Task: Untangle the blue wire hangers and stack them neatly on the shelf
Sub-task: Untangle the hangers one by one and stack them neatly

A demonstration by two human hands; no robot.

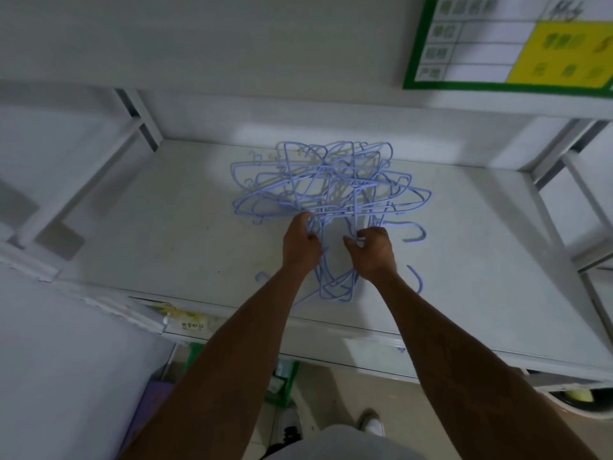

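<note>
Head view: left grip [300,242] and right grip [374,250] clutch near edge of hanger tangle [325,184].

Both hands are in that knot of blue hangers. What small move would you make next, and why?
Probably pull the near hangers gently toward the shelf edge: the left hand and right hand both grip wires there, and that bunch pokes out of the tangle.

both arms outstretched; left hand [301,240], right hand [374,249] curled.
</note>
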